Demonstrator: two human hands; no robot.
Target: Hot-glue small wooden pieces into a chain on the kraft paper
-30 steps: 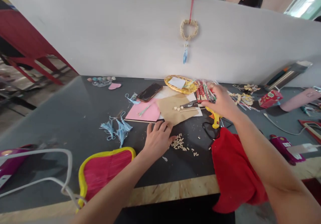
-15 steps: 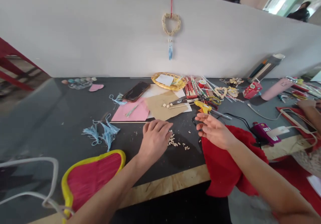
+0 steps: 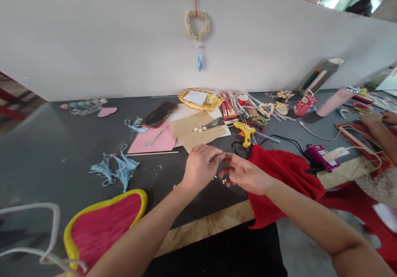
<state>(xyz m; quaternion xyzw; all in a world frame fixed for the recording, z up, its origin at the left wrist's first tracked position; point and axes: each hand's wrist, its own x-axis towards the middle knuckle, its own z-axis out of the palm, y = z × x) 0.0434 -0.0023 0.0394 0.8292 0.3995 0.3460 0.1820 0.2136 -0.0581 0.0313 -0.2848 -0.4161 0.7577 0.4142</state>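
Observation:
My left hand (image 3: pixel 201 167) is above the dark tabletop with its thumb and fingertips pressed together; whatever they pinch is too small or hidden. Meeting it at the fingertips, my right hand (image 3: pixel 249 175) has loosely curled fingers, spread apart, and nothing visible in them. Beneath both hands lie small pale bead-like pieces (image 3: pixel 223 181), mostly covered by the hands. Just beyond them, a few whitish bits (image 3: pixel 197 130) rest on a brown sheet of paper (image 3: pixel 186 130). A yellow glue gun (image 3: pixel 246 133) lies behind my right hand, and a red cloth (image 3: pixel 279 169) beneath my right forearm.
Light blue tassels (image 3: pixel 124 171) and a pink fan-like piece with yellow edging (image 3: pixel 105 227) are at left. Behind lie a phone (image 3: pixel 159 114), a wicker basket (image 3: pixel 182 95), pliers (image 3: pixel 214 123) and sticks. A heart-shaped ornament (image 3: pixel 188 22) hangs on the wall. Another person's hand (image 3: pixel 370 119) is at far right.
My hands have come together: the right moved left and its fingertips now meet the left's. My left fingers have closed into a pinch. The view has shifted slightly right.

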